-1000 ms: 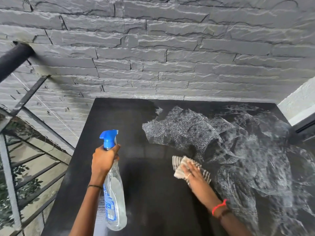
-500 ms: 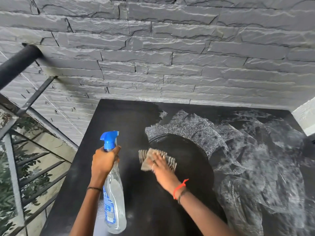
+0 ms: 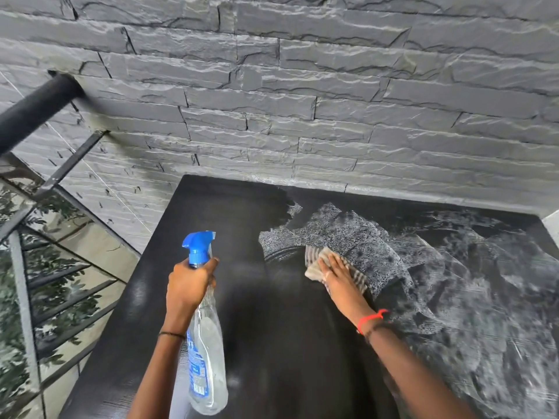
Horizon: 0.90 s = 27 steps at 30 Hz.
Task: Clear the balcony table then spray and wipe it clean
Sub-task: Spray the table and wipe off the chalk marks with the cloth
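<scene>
We saw one spray bottle [image 3: 207,355] gripped in the left hand [image 3: 189,284], and one striped cloth [image 3: 317,264] pressed flat-fingered on the bench [image 3: 230,207] by the right hand [image 3: 340,278].

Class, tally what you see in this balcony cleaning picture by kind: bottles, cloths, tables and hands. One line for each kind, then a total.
Bottle: 1
Cloth: 1
Table: 1
Hands: 2, the left hand and the right hand
Total: 5
</scene>
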Motion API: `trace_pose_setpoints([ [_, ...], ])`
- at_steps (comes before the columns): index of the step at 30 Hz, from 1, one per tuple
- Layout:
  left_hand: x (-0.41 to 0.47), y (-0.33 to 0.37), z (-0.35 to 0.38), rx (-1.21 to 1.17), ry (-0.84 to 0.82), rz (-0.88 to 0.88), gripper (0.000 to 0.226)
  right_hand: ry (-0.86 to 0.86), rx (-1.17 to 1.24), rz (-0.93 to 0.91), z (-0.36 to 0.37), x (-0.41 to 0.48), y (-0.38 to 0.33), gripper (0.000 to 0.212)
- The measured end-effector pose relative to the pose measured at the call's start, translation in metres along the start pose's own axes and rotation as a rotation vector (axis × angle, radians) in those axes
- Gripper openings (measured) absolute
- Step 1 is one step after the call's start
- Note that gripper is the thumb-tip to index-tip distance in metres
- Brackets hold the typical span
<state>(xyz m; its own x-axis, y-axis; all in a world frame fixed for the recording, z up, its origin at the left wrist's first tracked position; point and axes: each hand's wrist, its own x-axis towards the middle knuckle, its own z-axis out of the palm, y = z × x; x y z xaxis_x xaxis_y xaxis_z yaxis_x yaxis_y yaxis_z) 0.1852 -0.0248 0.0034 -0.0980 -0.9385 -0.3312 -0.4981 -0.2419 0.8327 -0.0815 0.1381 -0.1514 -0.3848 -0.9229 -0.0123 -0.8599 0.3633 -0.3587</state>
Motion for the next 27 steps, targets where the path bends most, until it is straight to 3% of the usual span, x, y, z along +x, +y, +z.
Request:
trace_pose_setpoints([
  [6, 0.002, 0.002, -0.002, 0.009, 0.024, -0.006, 0.023, -0.107, 0.074, -0.114, 0.013, 0.068, -0.097, 0.057],
  [10, 0.007, 0.006, 0.000, 0.031, 0.034, -0.014, 0.023, -0.125, 0.023, -0.306, 0.037, 0.046, -0.126, 0.069],
  [15, 0.011, 0.019, 0.013, 0.059, 0.003, -0.009, 0.028, -0.073, 0.060, -0.421, 0.037, -0.024, -0.105, 0.070],
  [19, 0.014, 0.030, 0.035, 0.080, -0.054, -0.001, 0.030, -0.148, -0.024, -0.300, 0.029, -0.061, -0.050, 0.084],
  [23, 0.013, 0.042, 0.063, 0.124, -0.110, 0.022, 0.023, -0.012, 0.015, -0.047, 0.019, -0.071, 0.008, 0.104],
  [27, 0.006, 0.054, 0.093, 0.178, -0.214, 0.052, 0.021, 0.047, 0.056, 0.022, 0.021, -0.067, 0.012, 0.122],
])
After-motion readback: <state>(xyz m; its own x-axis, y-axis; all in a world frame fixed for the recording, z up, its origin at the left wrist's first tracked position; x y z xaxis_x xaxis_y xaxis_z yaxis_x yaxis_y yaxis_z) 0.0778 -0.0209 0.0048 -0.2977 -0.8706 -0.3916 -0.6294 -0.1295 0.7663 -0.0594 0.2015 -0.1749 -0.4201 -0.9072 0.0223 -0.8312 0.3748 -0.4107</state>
